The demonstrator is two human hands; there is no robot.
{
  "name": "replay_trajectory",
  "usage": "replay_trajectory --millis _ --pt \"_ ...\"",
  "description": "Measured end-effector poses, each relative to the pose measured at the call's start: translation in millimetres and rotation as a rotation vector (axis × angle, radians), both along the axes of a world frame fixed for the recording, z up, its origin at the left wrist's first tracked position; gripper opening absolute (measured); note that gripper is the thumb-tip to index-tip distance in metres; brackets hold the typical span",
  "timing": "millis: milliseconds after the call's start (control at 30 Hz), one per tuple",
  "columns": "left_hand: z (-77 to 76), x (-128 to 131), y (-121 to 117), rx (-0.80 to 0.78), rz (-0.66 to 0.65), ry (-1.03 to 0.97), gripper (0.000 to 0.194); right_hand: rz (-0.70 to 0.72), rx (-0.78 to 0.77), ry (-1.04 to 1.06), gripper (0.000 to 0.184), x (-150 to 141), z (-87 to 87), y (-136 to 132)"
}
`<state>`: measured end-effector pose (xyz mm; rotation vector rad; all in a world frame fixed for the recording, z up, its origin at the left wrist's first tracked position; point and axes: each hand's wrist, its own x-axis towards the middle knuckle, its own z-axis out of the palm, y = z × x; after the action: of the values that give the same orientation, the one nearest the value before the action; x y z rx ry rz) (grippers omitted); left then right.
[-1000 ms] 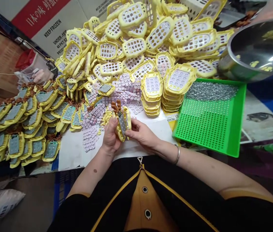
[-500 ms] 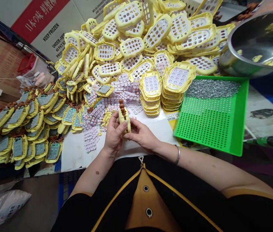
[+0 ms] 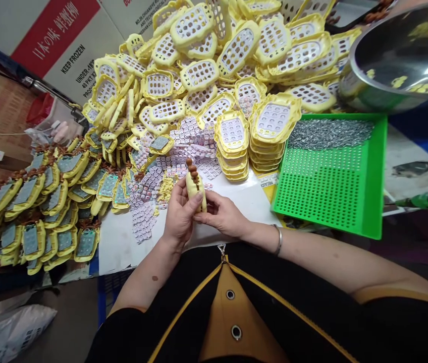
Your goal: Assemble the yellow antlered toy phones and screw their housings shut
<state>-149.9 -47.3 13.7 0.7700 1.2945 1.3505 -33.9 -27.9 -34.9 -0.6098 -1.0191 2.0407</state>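
White tabletop [image 3: 119, 247] beneath; yellow piece [image 3: 195, 188] held upright between both hands [image 3: 179, 216].

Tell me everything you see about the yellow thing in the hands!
The pale yellow, rounded, plastic-looking case is turned edge-on, with a dark line along its edge. A knobbly brown part sticks out at its far end. The left hand and right hand hold it above the white work surface.

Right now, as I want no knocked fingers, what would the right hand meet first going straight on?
Beyond the yellow case it touches, the right hand would likely meet the left hand first; depth is unclear.
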Motion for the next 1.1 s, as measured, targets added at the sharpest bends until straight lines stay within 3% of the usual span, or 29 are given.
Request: replay_trajectory --millis 133,200,267,400,533,633,767,933,1100 --pt "4.0 -15 3 -0.050 -0.180 -0.085 0.069 0.200 0.146 0.016 0.054 11 1.5 4" --pt "3.8 -19 4 -0.100 -0.199 -0.148 0.064 0.284 0.264 -0.046 0.052 17 2.2 6" --pt "1.8 -19 4 -0.106 -0.146 -0.189 0.058 0.183 0.424 -0.191 0.051 22 3.1 7" --pt "-4.2 -12 0 -0.047 -0.039 -0.228 0.054 -0.200 0.766 -0.539 0.054 26 5.5 4" --pt "-5.9 -10 -6 -0.030 -0.074 -0.216 0.051 -0.257 0.979 -0.680 0.048 27 9.4 0" --pt "-3.7 -10 -6 -0.035 -0.091 -0.230 0.050 -0.245 1.000 -0.706 0.047 29 13.6 0" --pt "-0.8 -7 -6 0.011 -0.049 -0.164 0.044 -0.251 0.891 -0.599 0.045 32 16.2 5" --pt "0.6 -5 -14 0.266 -0.064 0.148 0.028 -0.313 0.920 -0.438 0.036 36 13.0 7" --pt "4.8 2 -24 0.242 -0.100 0.395 0.027 -0.427 0.863 -0.379 0.020 36 17.4 1"
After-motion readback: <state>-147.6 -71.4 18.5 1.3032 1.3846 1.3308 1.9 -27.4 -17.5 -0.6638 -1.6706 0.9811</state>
